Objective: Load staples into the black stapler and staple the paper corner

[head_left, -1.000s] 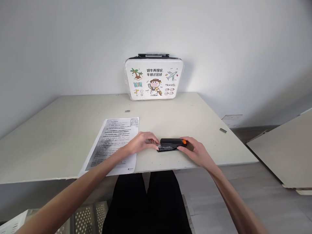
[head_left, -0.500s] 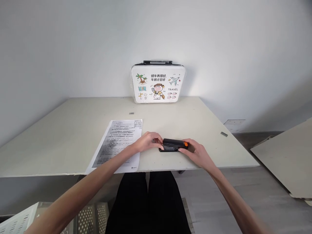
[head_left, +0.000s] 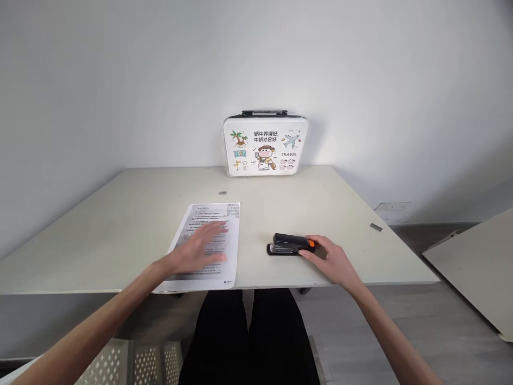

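A black stapler (head_left: 289, 244) with an orange rear part lies on the table, its front pointing left and its arm raised a little off the base. My right hand (head_left: 331, 260) grips the rear end, thumb on the near side and fingers on the far side. Over the printed sheet of paper (head_left: 231, 251) is my left hand (head_left: 200, 248), fingers spread and slightly blurred, holding nothing. Whether it touches the sheet I cannot tell. The hand covers the middle of the printed text.
A white case (head_left: 266, 147) with cartoon prints stands against the wall at the back of the table (head_left: 132, 224). Staple strips lie at the rear (head_left: 222, 193) and near the right edge (head_left: 375, 227). Below left are perforated baskets (head_left: 146, 363).
My left hand has let go of the stapler's front and moved left over the paper, its fingers spreading. My right hand stays on the stapler's rear. The view has shifted slightly.
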Tool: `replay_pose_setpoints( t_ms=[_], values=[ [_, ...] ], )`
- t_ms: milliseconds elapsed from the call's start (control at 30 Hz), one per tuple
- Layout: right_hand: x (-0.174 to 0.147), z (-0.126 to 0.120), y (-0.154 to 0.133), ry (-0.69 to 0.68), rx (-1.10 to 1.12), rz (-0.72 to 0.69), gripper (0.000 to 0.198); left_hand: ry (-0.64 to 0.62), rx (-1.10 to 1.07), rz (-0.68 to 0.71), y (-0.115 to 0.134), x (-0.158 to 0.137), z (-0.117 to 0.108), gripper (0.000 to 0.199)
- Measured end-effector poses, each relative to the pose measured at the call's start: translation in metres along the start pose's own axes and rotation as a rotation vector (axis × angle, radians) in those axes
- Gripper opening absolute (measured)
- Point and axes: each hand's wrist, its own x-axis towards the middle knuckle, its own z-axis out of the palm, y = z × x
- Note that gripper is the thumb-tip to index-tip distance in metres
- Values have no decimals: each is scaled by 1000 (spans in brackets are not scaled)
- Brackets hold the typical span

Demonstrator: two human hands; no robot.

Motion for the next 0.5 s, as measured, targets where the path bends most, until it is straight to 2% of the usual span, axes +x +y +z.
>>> replay_pose_setpoints(
  t_ms=[100, 133, 267, 500],
  values=[
    [-2, 1, -2, 14, -19, 18, 44, -128, 59, 62, 24, -42, 13, 110],
    [-2, 1, -3, 18, -25, 26, 43, -142, 79, 81, 32, -53, 18, 111],
    [-3, 1, -3, 22, -37, 41, 43, -83, 81, 120, 53, -80, 33, 83],
    [-2, 0, -6, 26, -49, 40, 45, -77, -104, 145, 95, -82, 39, 92]
  ],
)
